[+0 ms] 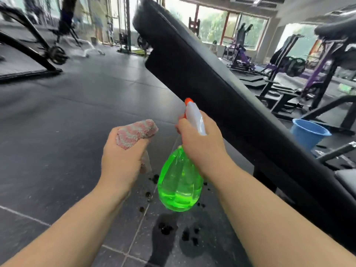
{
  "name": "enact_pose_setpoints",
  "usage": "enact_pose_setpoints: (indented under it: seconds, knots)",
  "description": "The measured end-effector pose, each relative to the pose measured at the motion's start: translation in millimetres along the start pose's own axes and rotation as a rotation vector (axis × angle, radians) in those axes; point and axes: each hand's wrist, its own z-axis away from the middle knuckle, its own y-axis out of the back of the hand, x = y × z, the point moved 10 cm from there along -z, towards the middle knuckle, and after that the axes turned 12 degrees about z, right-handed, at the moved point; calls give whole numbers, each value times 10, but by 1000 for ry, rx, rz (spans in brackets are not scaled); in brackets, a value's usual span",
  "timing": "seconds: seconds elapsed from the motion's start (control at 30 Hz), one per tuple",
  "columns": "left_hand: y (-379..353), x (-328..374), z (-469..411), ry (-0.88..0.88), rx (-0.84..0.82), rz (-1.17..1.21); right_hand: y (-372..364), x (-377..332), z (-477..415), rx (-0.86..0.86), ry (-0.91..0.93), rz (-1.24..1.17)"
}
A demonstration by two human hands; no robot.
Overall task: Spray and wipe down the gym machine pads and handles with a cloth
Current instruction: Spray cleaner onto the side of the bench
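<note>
A: Where's this filmed from?
B: Only one view is given, wide-angle, worn on the head. It's pointed forward and down; the left hand (pixel 123 160) and right hand (pixel 202 145) are caught up close.

The floor (pixel 57 135) in front of you is dark grey speckled rubber tiling, its squares divided by thin pale seams (pixel 23 213). Low in your view, dark wet patches (pixel 163 234) and scattered black droplets (pixel 148 195) sit on the tiles along one seam. To your right a round blue plastic bucket (pixel 308 134) stands on the floor, near the feet of a black steel machine frame (pixel 285 101). The black post of the padded bench (pixel 264 180) stands between the wet patches and the bucket. Far left, a curved black frame (pixel 28 54) rests on a dark mat (pixel 19 68). Purple-framed machines (pixel 241 56) stand further back.
</note>
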Motion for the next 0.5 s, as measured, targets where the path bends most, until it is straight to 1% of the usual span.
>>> enact_pose_setpoints:
  seconds: [0.07,0.17,0.27,0.33,0.47,0.5]
  knots:
    - [125,163,-119,-21,13,49,-192,-277,-135,10,70,19]
    - [282,336,-225,-43,2,98,-449,-534,-263,0,116,77]
    - [447,145,-254,22,-6,58,-620,-492,-287,-24,95,58]
    - [524,-159,-218,126,-51,-22,-694,-290,-199,-51,63,124]
    - [573,-848,89,414,-163,-47,-778,334,212,-131,64,495]
    - [554,-1038,236,472,-201,-63,-827,578,382,-169,30,569]
